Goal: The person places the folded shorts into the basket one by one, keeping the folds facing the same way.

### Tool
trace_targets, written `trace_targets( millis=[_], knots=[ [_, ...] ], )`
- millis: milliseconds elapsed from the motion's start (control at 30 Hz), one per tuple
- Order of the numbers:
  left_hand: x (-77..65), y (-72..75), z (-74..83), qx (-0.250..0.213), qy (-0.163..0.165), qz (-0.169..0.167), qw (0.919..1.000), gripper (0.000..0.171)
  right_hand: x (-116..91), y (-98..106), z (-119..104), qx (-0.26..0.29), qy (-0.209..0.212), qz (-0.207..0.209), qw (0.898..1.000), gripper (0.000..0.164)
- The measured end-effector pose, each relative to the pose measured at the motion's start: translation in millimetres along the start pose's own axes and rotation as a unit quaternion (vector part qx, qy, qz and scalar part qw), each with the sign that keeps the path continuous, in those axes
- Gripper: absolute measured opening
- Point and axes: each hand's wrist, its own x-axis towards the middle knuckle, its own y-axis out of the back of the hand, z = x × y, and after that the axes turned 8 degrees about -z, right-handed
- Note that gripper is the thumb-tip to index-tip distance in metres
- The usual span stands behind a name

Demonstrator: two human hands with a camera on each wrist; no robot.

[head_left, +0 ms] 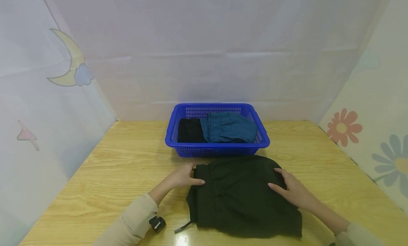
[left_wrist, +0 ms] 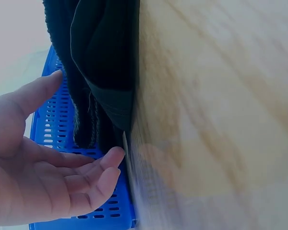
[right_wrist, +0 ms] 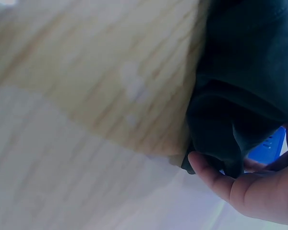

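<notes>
Dark green drawstring pants lie folded on the table, their gathered elastic waistband on the left. A drawstring end sticks out at the lower left. My left hand is at the waistband's upper end, thumb over the cloth; the left wrist view shows its fingers loosely bent, with a gap to the thumb. On the opposite side my right hand rests at the pants' right edge, thumb and forefinger spread on top. In the right wrist view, fingertips touch the cloth's lower edge by the tabletop.
Behind the pants stands a blue plastic basket, close to their far edge. Inside it lie folded black cloth and a folded teal garment. Printed curtains enclose the wooden table at the back and sides.
</notes>
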Motion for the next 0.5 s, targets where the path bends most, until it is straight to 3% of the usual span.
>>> trace_targets(
  millis=[167, 333, 500],
  knots=[
    [0.6, -2.1, -2.2, 0.018, -0.01, 0.0, 0.9998, 0.071, 0.8, -1.3, 1.2, 0.025, -0.013, 0.0, 1.0, 0.073],
    [4.7, -3.2, -4.1, 0.021, 0.022, -0.008, 0.9995, 0.063, 1.5, -0.9, 3.2, 0.049, -0.055, -0.009, 0.997, 0.083],
    [7.3, -3.1, -5.7, 0.005, 0.032, -0.014, 0.9994, 0.067, 2.2, 0.4, 4.1, 0.067, -0.08, -0.023, 0.994, 0.085]
  ],
)
